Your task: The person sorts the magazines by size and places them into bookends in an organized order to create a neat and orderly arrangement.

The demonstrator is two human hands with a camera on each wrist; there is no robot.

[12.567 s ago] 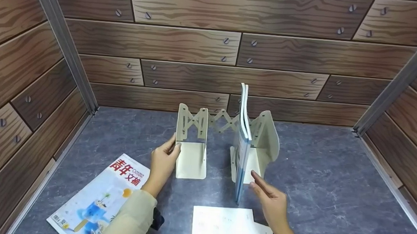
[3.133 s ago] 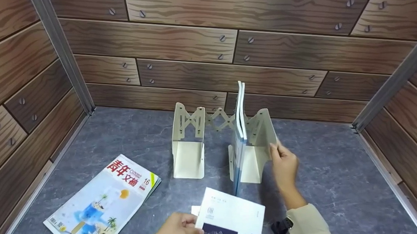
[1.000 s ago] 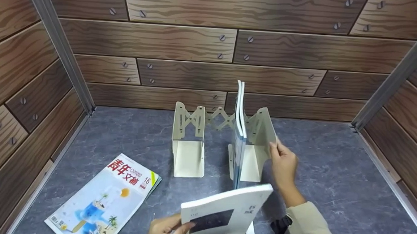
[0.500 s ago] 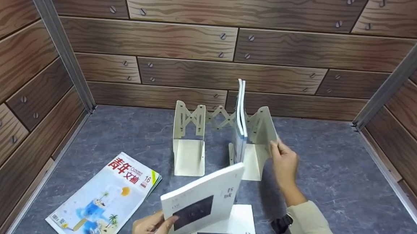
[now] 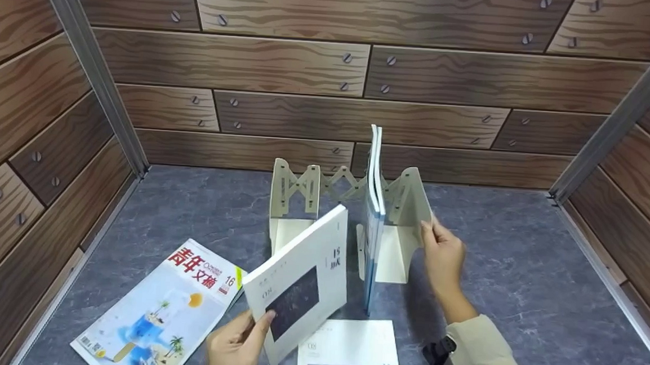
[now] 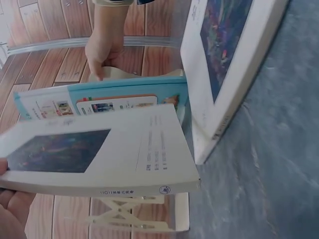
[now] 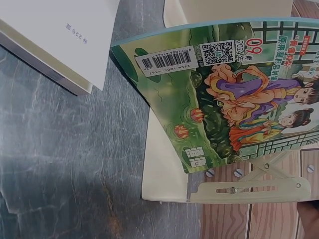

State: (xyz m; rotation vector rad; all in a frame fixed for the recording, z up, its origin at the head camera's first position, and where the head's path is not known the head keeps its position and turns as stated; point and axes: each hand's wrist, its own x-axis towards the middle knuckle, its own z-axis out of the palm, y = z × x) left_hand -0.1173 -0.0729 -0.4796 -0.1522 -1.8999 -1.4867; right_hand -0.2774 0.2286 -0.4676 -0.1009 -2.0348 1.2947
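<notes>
My left hand (image 5: 236, 341) pinches a white book (image 5: 327, 284) by its left edge, thumb on the cover with a dark picture. Tilted on edge, the book overlaps the left base of a cream metal extendable book rack (image 5: 282, 230). My right hand (image 5: 443, 263) grips the rack's right end plate (image 5: 414, 205). Two thin magazines (image 5: 375, 236) stand upright inside the rack, near that plate; one has a green illustrated cover (image 7: 199, 124) in the right wrist view. A similar white book (image 5: 352, 342) lies flat in front, its lower part cut off by the frame.
On the left, a magazine with red title characters (image 5: 153, 319) lies at a slant, with another edge showing under it. Wood-patterned walls (image 5: 225, 61) enclose the grey marbled tabletop (image 5: 521, 296) at the back and sides.
My left hand left the rack's left plate, picked up a white book, turned it on edge and brought it forward and left toward the rack. My right hand moved onto the right end plate.
</notes>
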